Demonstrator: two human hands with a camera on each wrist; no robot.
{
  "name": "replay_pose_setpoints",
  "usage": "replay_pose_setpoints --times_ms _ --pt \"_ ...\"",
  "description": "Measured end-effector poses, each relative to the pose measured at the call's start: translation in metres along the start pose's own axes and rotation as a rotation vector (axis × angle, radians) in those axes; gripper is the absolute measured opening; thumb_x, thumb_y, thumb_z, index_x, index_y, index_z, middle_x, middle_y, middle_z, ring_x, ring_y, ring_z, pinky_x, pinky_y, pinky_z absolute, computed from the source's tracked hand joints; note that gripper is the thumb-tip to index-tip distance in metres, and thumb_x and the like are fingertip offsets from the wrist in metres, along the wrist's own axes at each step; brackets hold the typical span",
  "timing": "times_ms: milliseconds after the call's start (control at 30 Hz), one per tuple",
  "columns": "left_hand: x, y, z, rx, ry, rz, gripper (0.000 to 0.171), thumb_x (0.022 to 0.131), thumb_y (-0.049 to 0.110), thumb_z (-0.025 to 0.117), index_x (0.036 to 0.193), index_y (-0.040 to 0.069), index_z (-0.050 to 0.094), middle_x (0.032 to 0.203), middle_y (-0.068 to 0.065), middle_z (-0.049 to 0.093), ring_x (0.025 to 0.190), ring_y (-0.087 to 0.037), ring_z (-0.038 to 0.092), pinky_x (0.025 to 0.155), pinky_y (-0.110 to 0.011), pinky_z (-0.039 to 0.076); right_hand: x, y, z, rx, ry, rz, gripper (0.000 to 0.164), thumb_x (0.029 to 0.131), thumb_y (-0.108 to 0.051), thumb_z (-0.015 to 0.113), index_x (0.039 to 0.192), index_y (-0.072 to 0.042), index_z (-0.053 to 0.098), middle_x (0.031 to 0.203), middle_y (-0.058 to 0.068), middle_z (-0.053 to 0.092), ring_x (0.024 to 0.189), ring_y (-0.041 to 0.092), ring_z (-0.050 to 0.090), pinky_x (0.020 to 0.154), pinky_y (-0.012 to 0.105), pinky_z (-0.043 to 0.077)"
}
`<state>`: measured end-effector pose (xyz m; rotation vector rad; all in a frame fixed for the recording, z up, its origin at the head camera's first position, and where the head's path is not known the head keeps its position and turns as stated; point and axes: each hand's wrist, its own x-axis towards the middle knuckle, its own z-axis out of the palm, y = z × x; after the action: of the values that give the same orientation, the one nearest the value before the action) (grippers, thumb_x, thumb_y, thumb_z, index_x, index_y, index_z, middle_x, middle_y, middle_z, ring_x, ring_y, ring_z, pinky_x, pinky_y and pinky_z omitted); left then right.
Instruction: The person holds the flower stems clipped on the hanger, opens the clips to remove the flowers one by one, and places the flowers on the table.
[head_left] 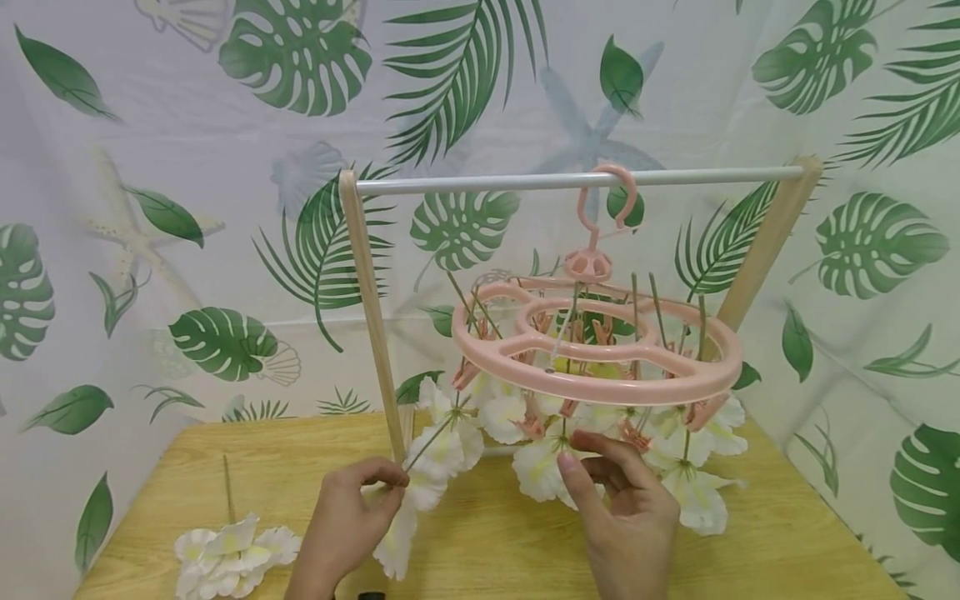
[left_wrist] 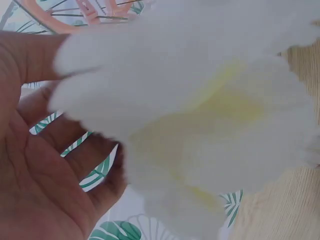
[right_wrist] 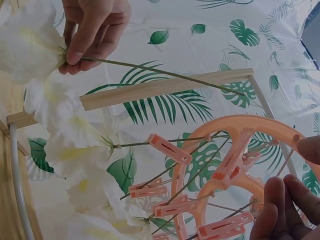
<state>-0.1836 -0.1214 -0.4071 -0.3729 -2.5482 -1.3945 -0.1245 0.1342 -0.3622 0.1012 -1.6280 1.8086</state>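
Note:
My left hand (head_left: 352, 508) pinches the thin green stem of a white artificial flower (head_left: 396, 533), just above its bloom. Wide white petals with yellow middles (left_wrist: 240, 105) fill much of the left wrist view. In the right wrist view the pinched stem (right_wrist: 165, 72) runs out long and bare. A pink round clip hanger (head_left: 637, 385) hangs above, several white flowers (head_left: 536, 471) held head down by its pink clothes pegs (right_wrist: 170, 149). My right hand (head_left: 630, 508) is raised below the hanger's front rim, thumb and fingers apart with nothing seen between them.
The hanger's hook (head_left: 633, 204) sits on the white bar (head_left: 480, 182) of a wooden-legged stand (head_left: 372, 308). Another white flower (head_left: 236, 554) lies at the left of the wood-grain table (head_left: 315, 433). A leaf-patterned cloth (head_left: 225, 167) covers the wall behind.

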Motion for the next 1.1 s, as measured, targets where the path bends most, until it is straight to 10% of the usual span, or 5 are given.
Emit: replay_pose_setpoints --times_ms 533,867,1100 --pt "0.001 -0.009 -0.011 -0.105 0.423 0.011 0.011 0.090 -0.005 0.072 0.097 0.002 0.076 0.095 -0.005 0.076 0.093 -0.027 0.069 0.094 -0.051 0.050 0.000 0.004 0.000 0.031 -0.052 -0.075 0.008 0.087 0.014 0.070 0.094 0.011 0.072 0.091 0.011 0.073 0.080 0.017 0.070 0.077 0.023 0.055" --pt "0.001 -0.014 -0.013 -0.160 0.639 -0.051 0.015 0.095 0.002 0.070 0.107 -0.005 0.076 0.102 -0.017 0.075 0.081 0.005 0.065 0.075 -0.010 0.051 -0.001 0.005 -0.001 0.028 -0.098 -0.101 0.009 0.087 0.017 0.068 0.093 0.010 0.072 0.090 0.009 0.073 0.079 0.015 0.068 0.076 0.023 0.055" --pt "-0.002 -0.024 -0.020 -0.061 0.709 -0.265 0.020 0.096 0.005 0.067 0.110 -0.006 0.075 0.098 -0.021 0.074 0.072 0.001 0.066 0.063 -0.007 0.047 -0.001 0.005 -0.002 0.013 -0.116 -0.087 0.010 0.087 0.016 0.068 0.092 0.008 0.072 0.089 0.009 0.072 0.077 0.015 0.068 0.075 0.023 0.055"
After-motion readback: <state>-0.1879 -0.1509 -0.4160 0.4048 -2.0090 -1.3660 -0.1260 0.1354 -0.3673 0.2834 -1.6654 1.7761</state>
